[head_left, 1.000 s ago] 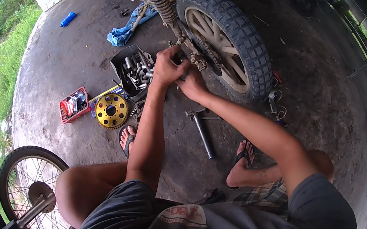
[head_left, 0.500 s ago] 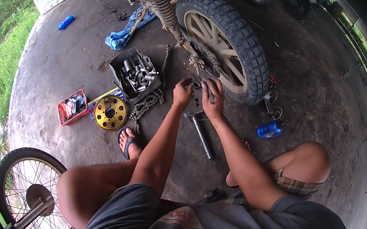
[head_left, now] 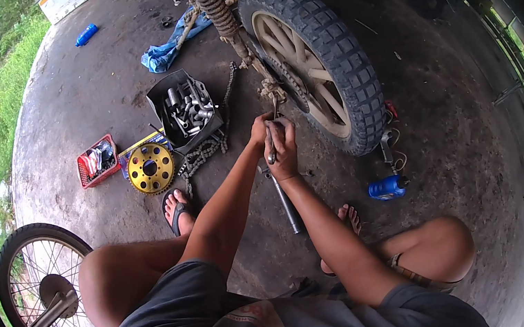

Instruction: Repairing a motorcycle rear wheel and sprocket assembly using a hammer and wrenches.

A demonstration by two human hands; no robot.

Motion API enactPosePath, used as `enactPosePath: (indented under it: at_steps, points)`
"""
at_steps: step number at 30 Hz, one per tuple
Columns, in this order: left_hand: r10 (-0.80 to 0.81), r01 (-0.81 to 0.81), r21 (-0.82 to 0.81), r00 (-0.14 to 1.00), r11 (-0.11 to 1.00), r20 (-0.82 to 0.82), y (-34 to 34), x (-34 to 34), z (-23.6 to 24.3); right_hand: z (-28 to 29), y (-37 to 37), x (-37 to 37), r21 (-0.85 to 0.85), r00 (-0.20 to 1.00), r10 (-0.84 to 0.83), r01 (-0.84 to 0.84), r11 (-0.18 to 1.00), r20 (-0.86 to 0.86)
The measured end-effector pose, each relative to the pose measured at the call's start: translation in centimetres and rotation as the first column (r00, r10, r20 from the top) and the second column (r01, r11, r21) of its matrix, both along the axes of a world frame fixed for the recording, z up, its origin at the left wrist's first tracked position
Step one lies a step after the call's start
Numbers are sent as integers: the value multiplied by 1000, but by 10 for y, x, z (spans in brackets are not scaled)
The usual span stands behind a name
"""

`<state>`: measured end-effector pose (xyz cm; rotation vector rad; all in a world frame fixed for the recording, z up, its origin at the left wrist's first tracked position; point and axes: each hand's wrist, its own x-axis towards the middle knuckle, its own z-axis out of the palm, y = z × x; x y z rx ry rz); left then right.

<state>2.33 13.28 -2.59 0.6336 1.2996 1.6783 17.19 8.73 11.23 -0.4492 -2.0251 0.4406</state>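
Note:
My two hands meet in front of the motorcycle's rear wheel (head_left: pixel 363 61), just below the muddy axle end of the swingarm (head_left: pixel 271 89). My right hand (head_left: pixel 282 149) is closed around a slim metal wrench (head_left: pixel 271 157), whose rounded end sticks out below the fingers. My left hand (head_left: pixel 259 129) touches the right one, its fingers curled; what they pinch is hidden. A thin metal piece stands up between the hands and the axle end. On the floor under my right forearm lies a long metal bar tool (head_left: pixel 287 204) with a crosspiece at its top.
Left of my hands are a grey bin of sockets (head_left: pixel 189 110), a loose chain (head_left: pixel 201 156), a gold sprocket (head_left: pixel 151 168) and a red basket (head_left: pixel 98 162). A blue bottle (head_left: pixel 387 188) lies at right. Another spoked wheel (head_left: pixel 50 292) stands at lower left.
Both hands have come together, the right one moving left and turning over with the wrench. The dark ring that showed between them is now out of sight. The view has shifted slightly.

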Motion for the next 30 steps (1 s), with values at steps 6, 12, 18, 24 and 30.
enactPosePath:
  at_steps: [6,12,18,24,30]
  points:
    - [-88,64,154,983,986,160,-30,21,64,-3,-1,-1,-2,1000,9,-9,1000,24]
    - [-102,72,151,973,986,205,-38,34,72,1,-6,-10,16,999,39,-40,999,27]
    - [-126,101,133,972,986,198,-43,33,67,-5,-7,-16,-40,997,81,-81,996,-6]
    - [-152,128,130,970,983,192,-49,27,66,-15,-4,-12,61,995,97,-95,994,-36]
    - [-143,122,130,975,984,169,-44,25,58,-19,-1,-12,40,997,56,-54,998,-59]
